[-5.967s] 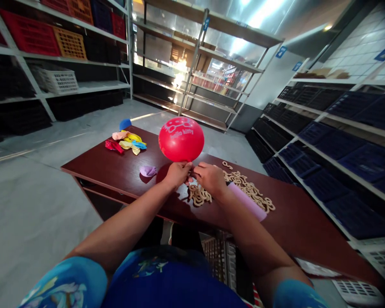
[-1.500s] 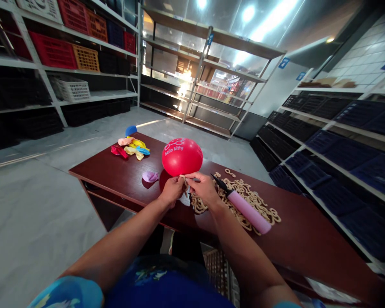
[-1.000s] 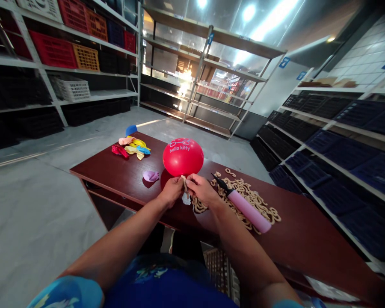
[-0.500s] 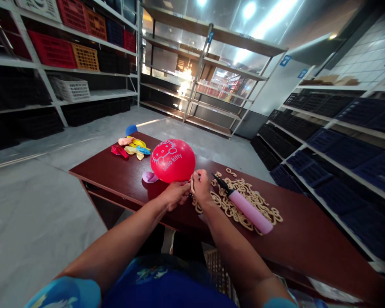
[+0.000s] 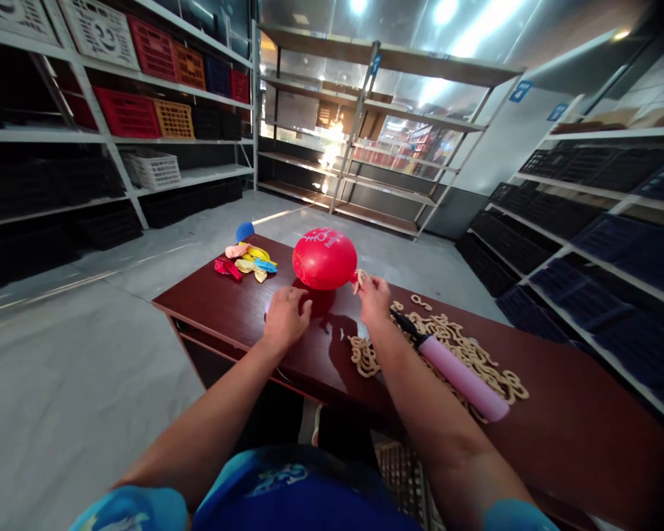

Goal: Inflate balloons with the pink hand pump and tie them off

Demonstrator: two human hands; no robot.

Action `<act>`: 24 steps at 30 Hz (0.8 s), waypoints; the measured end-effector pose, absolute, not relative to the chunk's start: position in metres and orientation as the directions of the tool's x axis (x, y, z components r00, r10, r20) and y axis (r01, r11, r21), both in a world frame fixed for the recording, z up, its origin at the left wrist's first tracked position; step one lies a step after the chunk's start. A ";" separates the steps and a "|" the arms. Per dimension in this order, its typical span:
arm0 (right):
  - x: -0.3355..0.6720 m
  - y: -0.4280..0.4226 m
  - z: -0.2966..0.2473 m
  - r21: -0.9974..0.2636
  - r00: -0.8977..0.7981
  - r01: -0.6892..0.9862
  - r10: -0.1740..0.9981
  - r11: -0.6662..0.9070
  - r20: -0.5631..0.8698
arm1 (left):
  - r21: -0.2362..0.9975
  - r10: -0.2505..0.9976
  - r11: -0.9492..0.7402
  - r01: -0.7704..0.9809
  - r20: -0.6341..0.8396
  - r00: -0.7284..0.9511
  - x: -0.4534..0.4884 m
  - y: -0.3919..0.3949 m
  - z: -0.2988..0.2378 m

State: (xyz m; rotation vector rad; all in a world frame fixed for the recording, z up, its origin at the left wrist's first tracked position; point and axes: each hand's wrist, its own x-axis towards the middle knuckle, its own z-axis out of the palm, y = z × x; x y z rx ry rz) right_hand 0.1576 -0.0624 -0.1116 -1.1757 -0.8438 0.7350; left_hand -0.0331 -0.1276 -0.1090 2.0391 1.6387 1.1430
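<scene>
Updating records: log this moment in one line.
left hand: open; right hand: holds beige piece at neck of red balloon; pink pump: unheld

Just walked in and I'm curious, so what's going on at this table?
A person's right hand pinches a curled beige piece at the neck of an inflated red balloon. The left hand is off the balloon, over the brown table. To the right, a pink pump lies across a pile of similar beige pieces; limp balloons lie toward the table's far left end.

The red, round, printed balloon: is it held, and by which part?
The right hand holds the red balloon at its neck end, together with a beige curled piece.
</scene>
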 end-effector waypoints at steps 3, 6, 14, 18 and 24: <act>0.158 -0.064 -0.116 -0.939 0.521 0.171 0.782 0.297 0.342 | 0.479 0.942 -0.119 0.869 0.331 -0.053 -0.061 -0.121 -0.115; 0.143 -0.080 -0.119 -0.785 0.315 0.482 0.759 0.389 0.570 | 0.409 0.983 0.003 0.912 0.166 -0.077 -0.076 -0.121 -0.123; 0.085 -0.105 -0.128 -0.549 -0.527 0.533 0.760 0.644 0.380 | 0.416 0.990 -0.034 0.909 0.140 -0.027 -0.076 -0.122 -0.130; 0.082 -0.107 -0.132 -0.614 -0.404 0.596 0.854 0.517 0.328 | 0.609 0.996 -0.040 0.792 0.085 -0.015 -0.079 -0.118 -0.132; 0.099 -0.102 -0.114 -0.702 -0.149 0.615 0.927 0.359 0.344 | 0.963 0.950 0.238 -0.126 -0.257 -0.176 -0.075 -0.104 -0.123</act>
